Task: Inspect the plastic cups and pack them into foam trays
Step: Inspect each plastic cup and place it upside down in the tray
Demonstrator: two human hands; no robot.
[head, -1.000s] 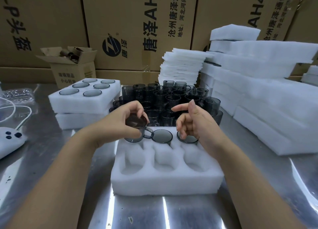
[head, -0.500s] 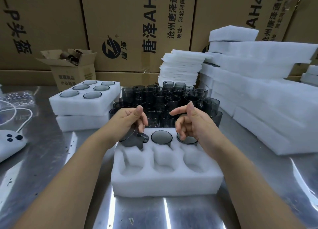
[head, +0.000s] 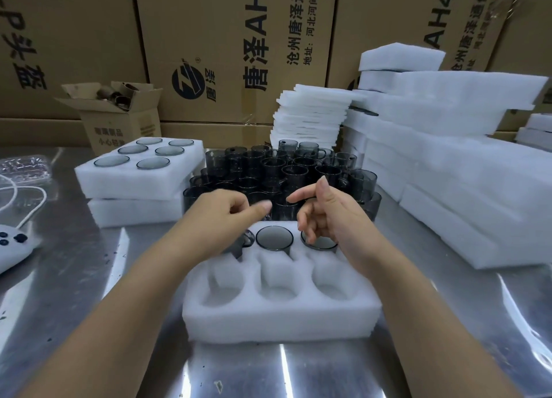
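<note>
A white foam tray with six wells lies on the steel table in front of me. The front three wells hold nothing. My left hand sits over the back-left well, fingers curled over a smoky grey cup that sits low in that well, its handle to the right. Another cup fills the back-middle well and a third cup the back-right. My right hand hovers above that third cup, fingers loosely curled, forefinger raised, holding nothing. Behind the tray stands a dense cluster of loose cups.
A filled foam tray lies on another at the left. Thin foam sheets and stacked foam trays rise at the back right. A small open carton, a white device with a cable, and big cartons border the table.
My left hand has lowered the cup from above the tray down into the back-left well. My right hand has stayed over the back-right cup.
</note>
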